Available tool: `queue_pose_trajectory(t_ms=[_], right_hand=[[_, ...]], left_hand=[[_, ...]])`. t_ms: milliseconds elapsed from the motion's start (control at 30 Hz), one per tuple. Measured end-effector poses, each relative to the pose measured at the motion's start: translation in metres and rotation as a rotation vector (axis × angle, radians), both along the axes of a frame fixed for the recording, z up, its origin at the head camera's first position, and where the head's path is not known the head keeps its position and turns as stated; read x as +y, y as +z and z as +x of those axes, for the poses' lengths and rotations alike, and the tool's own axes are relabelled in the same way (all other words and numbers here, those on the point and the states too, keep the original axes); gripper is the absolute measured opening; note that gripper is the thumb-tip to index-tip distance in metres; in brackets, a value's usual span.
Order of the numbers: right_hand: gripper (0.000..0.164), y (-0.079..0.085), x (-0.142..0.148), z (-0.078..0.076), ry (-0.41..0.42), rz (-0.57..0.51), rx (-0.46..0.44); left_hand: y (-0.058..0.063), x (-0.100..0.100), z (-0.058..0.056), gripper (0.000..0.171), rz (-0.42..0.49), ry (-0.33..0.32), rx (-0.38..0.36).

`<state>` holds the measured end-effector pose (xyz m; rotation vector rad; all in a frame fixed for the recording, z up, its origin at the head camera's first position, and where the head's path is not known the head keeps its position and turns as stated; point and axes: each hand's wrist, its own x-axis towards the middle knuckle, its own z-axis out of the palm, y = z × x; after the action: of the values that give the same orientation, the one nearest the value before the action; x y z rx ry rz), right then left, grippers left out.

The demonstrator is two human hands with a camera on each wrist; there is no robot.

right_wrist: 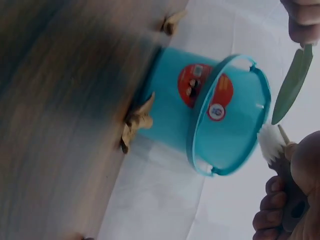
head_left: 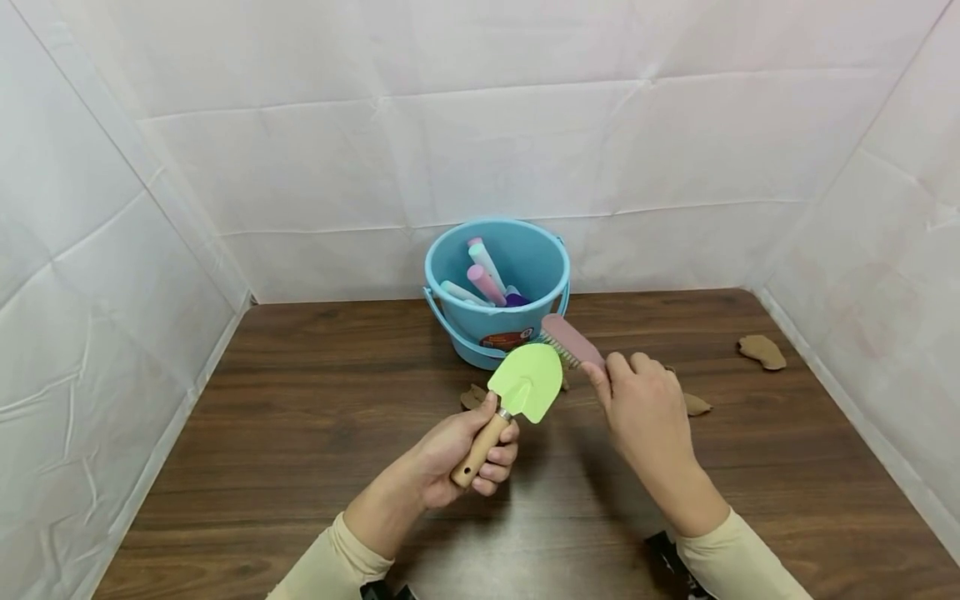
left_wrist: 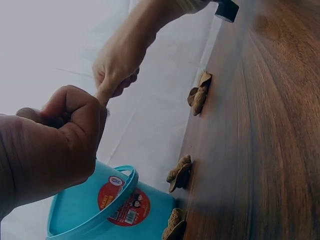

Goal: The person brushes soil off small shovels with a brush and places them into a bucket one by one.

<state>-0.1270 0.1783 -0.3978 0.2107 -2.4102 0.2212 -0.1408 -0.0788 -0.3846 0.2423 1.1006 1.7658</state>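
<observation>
My left hand (head_left: 442,454) grips the wooden handle of a small trowel (head_left: 527,379), its light green blade tilted up and away. In my right hand (head_left: 651,412) is a pink-backed brush (head_left: 573,340), bristles facing down toward the trowel's blade edge. The right wrist view shows the pale bristle tips (right_wrist: 271,142) right by the tip of the green blade (right_wrist: 294,82). Both tools are held above the table, in front of a blue bucket (head_left: 467,329). In the left wrist view, the left hand (left_wrist: 65,135) hides most of the trowel.
Pink and light blue handles (head_left: 487,283) stick up inside the bucket, which stands against the white cloth backdrop (head_left: 495,150). Brown, dried leaf-like pieces lie on the wooden table (head_left: 315,467): one at the far right (head_left: 762,352), others near the bucket (head_left: 472,397) and beyond the right hand (head_left: 696,405).
</observation>
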Motion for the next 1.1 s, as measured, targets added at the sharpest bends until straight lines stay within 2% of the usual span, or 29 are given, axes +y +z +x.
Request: queue_pose_trajectory(t_ms=[100, 267, 400, 500, 633, 800, 933, 1000, 1100], right_hand=[[0.04, 0.004, -0.002, 0.005, 0.016, -0.006, 0.009], [0.047, 0.01, -0.028, 0.022, 0.146, 0.012, 0.032], [0.051, 0.01, -0.046, 0.034, 0.206, 0.042, -0.003], [0.053, 0.008, -0.049, 0.035, 0.2, 0.054, -0.014], [0.044, 0.004, -0.037, 0.026, 0.156, 0.047, 0.009], [0.04, 0.004, -0.011, 0.012, 0.051, 0.037, 0.007], [0.045, 0.008, 0.001, 0.008, -0.014, 0.037, 0.006], [0.048, 0.012, 0.001, 0.01, -0.001, 0.022, 0.016], [0.051, 0.017, -0.012, 0.018, 0.086, -0.002, 0.024]], left_hand=[[-0.002, 0.0, 0.0, 0.056, 0.006, -0.002, 0.006], [-0.003, 0.0, -0.001, 0.055, 0.005, 0.011, -0.005], [-0.004, 0.0, -0.001, 0.052, 0.007, 0.023, -0.022], [-0.003, 0.0, 0.0, 0.052, 0.006, 0.028, -0.029], [-0.002, 0.001, 0.0, 0.057, -0.001, 0.024, -0.024], [-0.002, 0.001, 0.0, 0.058, -0.008, 0.002, -0.019], [-0.001, 0.001, 0.0, 0.058, 0.012, -0.018, -0.011], [-0.001, 0.0, -0.001, 0.058, 0.023, -0.021, -0.01], [-0.001, 0.0, -0.001, 0.058, 0.029, -0.01, -0.019]])
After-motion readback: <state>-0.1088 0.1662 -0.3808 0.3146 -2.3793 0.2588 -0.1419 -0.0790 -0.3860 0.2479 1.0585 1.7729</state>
